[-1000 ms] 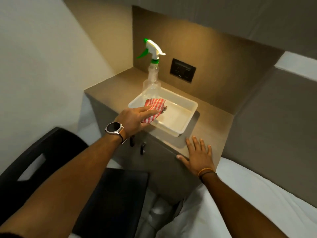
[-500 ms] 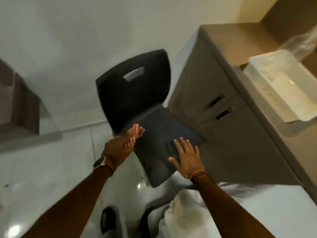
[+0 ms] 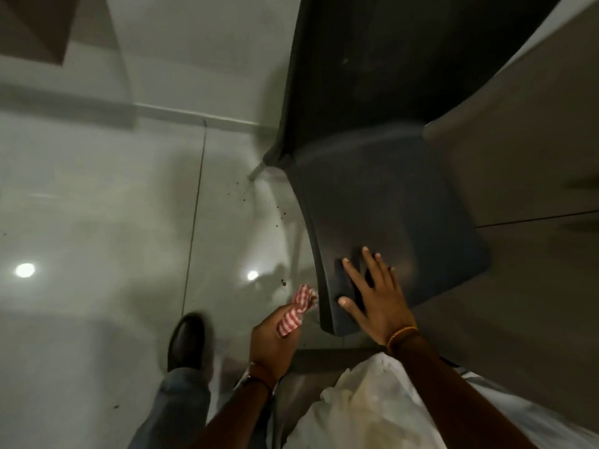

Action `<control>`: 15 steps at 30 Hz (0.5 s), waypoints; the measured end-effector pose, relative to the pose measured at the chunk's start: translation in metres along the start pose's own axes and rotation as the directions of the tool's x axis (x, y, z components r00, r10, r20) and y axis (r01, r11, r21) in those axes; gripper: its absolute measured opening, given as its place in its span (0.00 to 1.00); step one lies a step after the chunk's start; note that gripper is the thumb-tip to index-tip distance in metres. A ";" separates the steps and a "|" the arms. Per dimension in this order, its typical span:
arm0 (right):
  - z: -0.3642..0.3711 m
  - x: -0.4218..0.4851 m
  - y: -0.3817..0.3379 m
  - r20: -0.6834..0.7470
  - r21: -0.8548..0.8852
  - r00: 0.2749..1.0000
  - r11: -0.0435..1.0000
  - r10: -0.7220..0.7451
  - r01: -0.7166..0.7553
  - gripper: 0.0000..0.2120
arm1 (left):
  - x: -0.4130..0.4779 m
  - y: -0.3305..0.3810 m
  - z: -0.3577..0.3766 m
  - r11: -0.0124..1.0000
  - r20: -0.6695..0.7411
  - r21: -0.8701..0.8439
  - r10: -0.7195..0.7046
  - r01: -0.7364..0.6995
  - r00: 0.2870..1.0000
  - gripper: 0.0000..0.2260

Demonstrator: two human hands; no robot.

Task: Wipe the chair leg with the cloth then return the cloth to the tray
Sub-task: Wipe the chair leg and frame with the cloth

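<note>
Down comes the head since half a second ago, and the chair now fills the upper right, seen from straight above. One chair, black, with one seat and one backrest rising beyond it. The left hand has dropped to the seat's front-left corner, just off the edge. Its fingers are curled round the one cloth, red-and-white striped and bunched. The cloth's loose end pokes towards the seat's edge; whether it touches, I cannot call.

The right hand is planted on the front of the seat, palm down. All five fingers are spread straight, gripping nothing, and one orange band circles that wrist. Two hands, then: one clutching, one flat and released.

One pale leg shows clearly, slanting out from under the seat's rear-left corner to the floor. A second pale streak runs below the seat's left edge, too blurred to say what it is. The cloth is well apart from that rear leg, not on it yet.

Left of the chair, the glossy floor carries two bright round reflections and a scatter of dark specks near the rear leg. One dark shoe stands left of the cloth hand. Right of the chair, one grey-brown cabinet runs alongside. White bedding bunches just in front of the chair, beside the right forearm.
</note>
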State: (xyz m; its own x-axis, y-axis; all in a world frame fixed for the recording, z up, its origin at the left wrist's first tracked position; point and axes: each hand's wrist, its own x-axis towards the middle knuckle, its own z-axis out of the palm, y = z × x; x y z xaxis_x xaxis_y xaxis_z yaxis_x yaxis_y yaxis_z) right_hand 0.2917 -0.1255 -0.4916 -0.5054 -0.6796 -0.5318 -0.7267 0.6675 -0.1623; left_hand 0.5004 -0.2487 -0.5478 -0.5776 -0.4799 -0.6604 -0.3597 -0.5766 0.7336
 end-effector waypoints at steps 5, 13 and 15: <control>0.029 0.006 0.001 -0.113 -0.054 0.993 0.998 -0.019 0.013 0.36 | 0.002 -0.039 0.034 0.985 -0.116 0.175 0.031 -0.010 0.993 0.11; 0.046 0.009 0.006 -0.301 -0.035 0.953 0.999 -0.031 0.022 0.36 | 0.021 -0.078 0.067 0.968 -0.076 -0.201 -0.170 0.152 0.982 0.10; 0.047 0.011 0.006 -0.324 -0.028 0.945 0.999 -0.034 0.026 0.35 | 0.038 -0.092 0.064 0.980 -0.022 -0.134 -0.151 0.147 0.988 0.11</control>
State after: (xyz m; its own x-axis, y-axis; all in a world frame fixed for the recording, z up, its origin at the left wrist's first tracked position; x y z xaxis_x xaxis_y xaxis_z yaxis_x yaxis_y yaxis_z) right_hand 0.3040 -0.1147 -0.5374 -0.6042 -0.7635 -0.2278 -0.7523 0.6409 -0.1527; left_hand 0.4644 -0.1714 -0.6299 -0.5006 -0.4018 -0.7668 -0.3390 -0.7241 0.6007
